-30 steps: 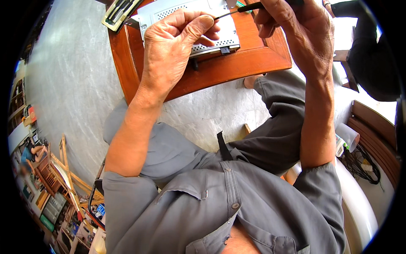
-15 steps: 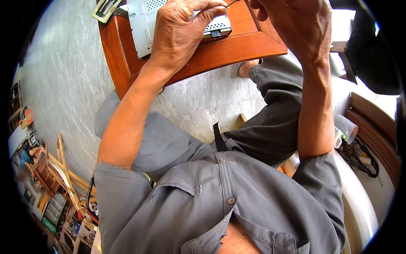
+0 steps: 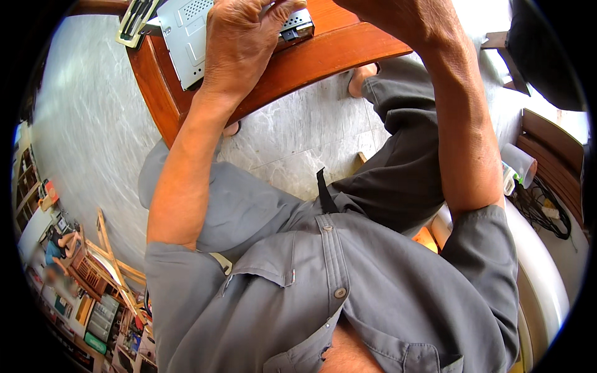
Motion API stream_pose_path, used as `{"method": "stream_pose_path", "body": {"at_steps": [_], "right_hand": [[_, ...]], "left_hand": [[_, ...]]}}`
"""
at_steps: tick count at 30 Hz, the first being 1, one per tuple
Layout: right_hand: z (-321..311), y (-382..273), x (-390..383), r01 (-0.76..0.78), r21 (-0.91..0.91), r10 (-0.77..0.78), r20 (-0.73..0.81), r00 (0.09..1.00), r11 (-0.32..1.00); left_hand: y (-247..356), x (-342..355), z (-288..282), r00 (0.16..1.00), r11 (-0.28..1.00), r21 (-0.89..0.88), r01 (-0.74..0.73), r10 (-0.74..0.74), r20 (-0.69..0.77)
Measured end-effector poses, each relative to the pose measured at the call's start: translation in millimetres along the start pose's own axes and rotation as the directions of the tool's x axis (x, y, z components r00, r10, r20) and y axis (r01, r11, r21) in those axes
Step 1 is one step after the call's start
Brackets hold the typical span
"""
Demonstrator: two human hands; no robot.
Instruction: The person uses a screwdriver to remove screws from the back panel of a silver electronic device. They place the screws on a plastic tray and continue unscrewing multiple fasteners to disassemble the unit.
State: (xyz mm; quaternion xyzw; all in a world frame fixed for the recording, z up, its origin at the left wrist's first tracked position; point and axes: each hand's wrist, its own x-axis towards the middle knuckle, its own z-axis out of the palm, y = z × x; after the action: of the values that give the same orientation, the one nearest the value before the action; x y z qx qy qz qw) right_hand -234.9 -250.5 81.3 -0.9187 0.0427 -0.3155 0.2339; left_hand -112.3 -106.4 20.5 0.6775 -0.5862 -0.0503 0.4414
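Observation:
A flat silver metal case (image 3: 179, 46) with punched holes lies on a reddish-brown wooden table (image 3: 348, 53). My left hand (image 3: 239, 46) is over the case's right part, thumb and fingers pinched together at the upper edge of the picture. Whatever lies between those fingertips is too small to make out. A black connector block (image 3: 290, 35) sits on the case's near edge, just right of that hand. My right hand (image 3: 410, 22) is raised over the table's right side, its fingers cut off by the upper edge.
An open pale tray with dark slim tools (image 3: 138, 23) stands at the table's far left corner. On the right are a coiled black cable (image 3: 550, 211) and a clear plastic cup (image 3: 520, 165). Wooden pieces (image 3: 112, 255) and mixed clutter fill the lower left, where another person sits.
The case and table have shifted left and up in the picture. Both hands sit higher, and my right hand's fingers have gone out of view. My left hand keeps its pinch.

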Motion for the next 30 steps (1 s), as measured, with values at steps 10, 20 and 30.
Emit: {"method": "stream_pose_path", "body": {"at_steps": [10,20,30], "right_hand": [[11.5,4.0,13.5,0.094,0.119,-0.088,-0.06,0.994,0.988],[18.6,15.3,14.7,0.196,0.002,-0.195,-0.127,0.973,0.981],[32.9,20.1,15.4,0.182,-0.024,-0.183,-0.105,0.978,0.983]], "left_hand": [[2.3,7.0,-4.9,0.996,0.987,0.151,-0.055,0.042,0.084],[0.7,10.3,-2.3,0.993,0.994,0.053,-0.093,0.089,0.077],[3.0,1.7,-5.6,0.995,0.992,0.124,-0.014,0.002,0.098]]}}
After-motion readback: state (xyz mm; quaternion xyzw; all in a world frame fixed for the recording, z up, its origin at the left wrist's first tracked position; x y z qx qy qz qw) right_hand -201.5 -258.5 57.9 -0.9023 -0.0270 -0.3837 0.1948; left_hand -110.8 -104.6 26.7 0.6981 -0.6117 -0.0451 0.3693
